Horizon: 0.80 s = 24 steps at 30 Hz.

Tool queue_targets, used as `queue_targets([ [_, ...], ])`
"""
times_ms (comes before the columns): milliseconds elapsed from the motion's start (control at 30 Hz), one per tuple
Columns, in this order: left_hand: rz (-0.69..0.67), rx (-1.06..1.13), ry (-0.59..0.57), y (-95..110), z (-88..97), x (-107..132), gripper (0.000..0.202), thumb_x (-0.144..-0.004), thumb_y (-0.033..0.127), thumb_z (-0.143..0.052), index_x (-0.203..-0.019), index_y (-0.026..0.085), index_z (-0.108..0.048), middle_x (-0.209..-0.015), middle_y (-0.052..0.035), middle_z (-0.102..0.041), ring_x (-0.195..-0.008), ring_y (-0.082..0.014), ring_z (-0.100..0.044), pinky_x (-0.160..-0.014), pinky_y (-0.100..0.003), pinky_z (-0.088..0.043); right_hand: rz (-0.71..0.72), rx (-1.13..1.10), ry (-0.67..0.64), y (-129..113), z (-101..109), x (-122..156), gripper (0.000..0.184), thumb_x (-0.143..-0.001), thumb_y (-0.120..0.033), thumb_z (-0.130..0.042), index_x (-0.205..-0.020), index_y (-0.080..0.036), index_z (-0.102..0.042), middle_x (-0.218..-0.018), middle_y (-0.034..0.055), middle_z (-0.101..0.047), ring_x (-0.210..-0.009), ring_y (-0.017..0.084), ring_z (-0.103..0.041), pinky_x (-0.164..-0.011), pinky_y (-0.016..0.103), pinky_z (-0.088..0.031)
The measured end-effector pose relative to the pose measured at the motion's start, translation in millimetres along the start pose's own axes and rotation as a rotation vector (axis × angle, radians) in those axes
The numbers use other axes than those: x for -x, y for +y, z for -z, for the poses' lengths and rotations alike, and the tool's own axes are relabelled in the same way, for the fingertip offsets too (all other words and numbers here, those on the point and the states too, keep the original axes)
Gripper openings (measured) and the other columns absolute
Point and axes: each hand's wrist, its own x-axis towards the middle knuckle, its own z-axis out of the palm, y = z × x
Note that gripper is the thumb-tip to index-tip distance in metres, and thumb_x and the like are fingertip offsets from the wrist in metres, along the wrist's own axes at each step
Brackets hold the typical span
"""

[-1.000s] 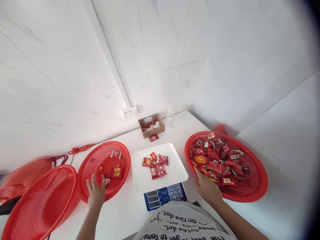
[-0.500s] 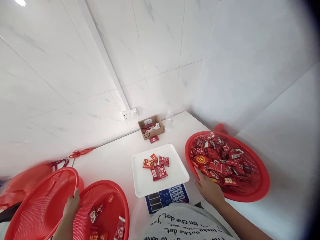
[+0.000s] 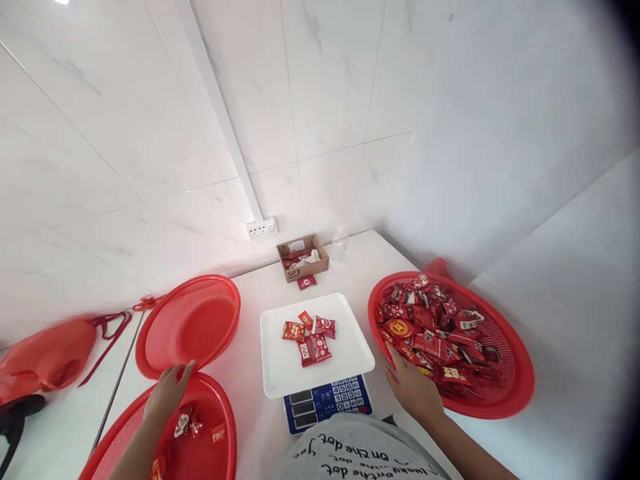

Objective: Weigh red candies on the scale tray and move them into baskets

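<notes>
My left hand (image 3: 167, 394) rests on the far rim of a red mesh basket (image 3: 220, 460) at the lower left, fingers curled over the edge; a few red candy packets (image 3: 184, 425) lie inside it. Just beyond stands a second red basket (image 3: 193, 323) with nothing in it. My right hand (image 3: 413, 387) lies flat with fingers stretched on the near rim of a large red basket (image 3: 510, 400) piled with red candy packets (image 3: 435, 330). Between them a white scale tray (image 3: 350, 360) holds several packets (image 3: 310, 337) above a blue keypad (image 3: 327, 403).
A small cardboard box (image 3: 303, 257) and a clear bottle (image 3: 339, 243) stand at the back by the tiled wall, with a wall socket (image 3: 261, 228) above. A red bag (image 3: 45, 360) lies at far left. One loose packet (image 3: 307, 282) sits before the box.
The basket with the few packets came toward me to the lower left. The bare basket now stands behind it, where the packet basket stood a second ago. My right hand stayed put.
</notes>
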Motion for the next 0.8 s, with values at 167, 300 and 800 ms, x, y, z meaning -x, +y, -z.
queue_targets([
  [167, -0.186, -0.049, -0.066, 15.7, -5.6, -5.4, 0.057, -0.066, -0.004, -0.038, -0.114, 0.019, -0.06, -0.122, -0.0121, -0.055, -0.128, -0.0292, -0.032, -0.096, -0.043, -0.04, -0.01, -0.003, -0.017, 1.1, -1.9, -0.5, 0.053, -0.089, -0.025, -0.027, -0.14, -0.012, -0.028, -0.132, 0.0132, -0.05, -0.112, 0.024, -0.054, -0.087, 0.036, -0.045],
  [300, -0.181, -0.055, -0.085, 26.7, -4.8, -6.6, 0.058, -0.068, -0.001, -0.038, -0.12, 0.018, -0.055, -0.128, -0.0144, -0.048, -0.13, -0.0306, -0.027, -0.091, -0.046, -0.043, -0.003, 0.0, -0.017, 2.2, -4.2, -1.2, 0.053, -0.089, -0.026, -0.027, -0.14, -0.012, -0.027, -0.131, 0.0139, -0.05, -0.113, 0.023, -0.053, -0.087, 0.035, -0.044],
  [800, -0.279, 0.349, 0.074, 130.7, 17.2, 20.6, 0.047, -0.091, 0.043, -0.024, -0.12, 0.016, -0.05, -0.127, -0.0137, -0.05, -0.102, -0.0255, -0.058, -0.079, -0.039, -0.05, -0.025, 0.015, -0.021, -0.1, -1.2, 0.0, 0.053, -0.089, -0.025, -0.029, -0.141, -0.014, -0.026, -0.13, 0.0118, -0.051, -0.112, 0.024, -0.053, -0.086, 0.036, -0.044],
])
